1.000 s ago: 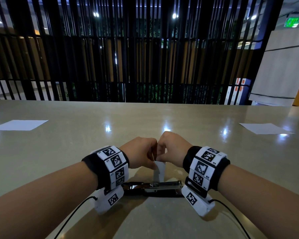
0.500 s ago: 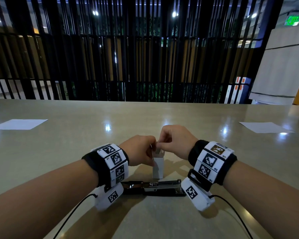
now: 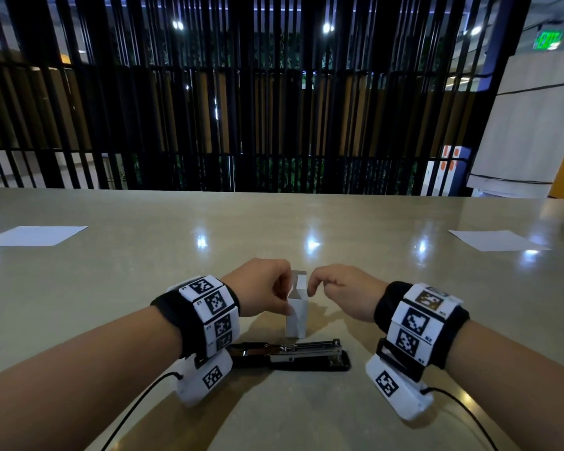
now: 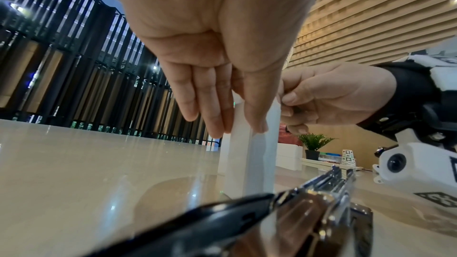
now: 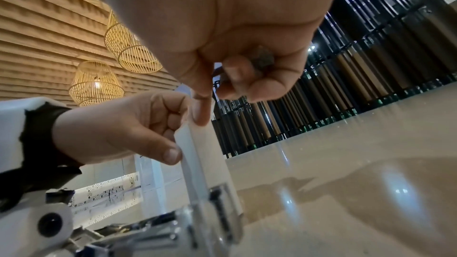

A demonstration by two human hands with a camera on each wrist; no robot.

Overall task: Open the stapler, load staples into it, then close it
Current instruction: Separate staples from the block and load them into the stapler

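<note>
1. The black and chrome metal stapler [image 3: 290, 354] lies flat on the glossy beige table [image 3: 306, 216], flipped open, at the near edge between both wrists.
2. Just beyond it stands a small white cardboard staple box [image 3: 296, 317], upright, top flap open.
3. The left hand [image 3: 261, 289] holds the box from the left side, thumb on the near face and fingers [image 4: 210, 108] along the far side.
4. The right hand [image 3: 342, 292] is curled up with its fingertips pinching at the box's open top on the right; can't tell if it's got any staples.
5. Further out, a white paper sheet [image 3: 35, 236] lies far left and another sheet [image 3: 495, 240] far right.
6. A black slatted metal fence [image 3: 274, 92] runs behind the table.
</note>
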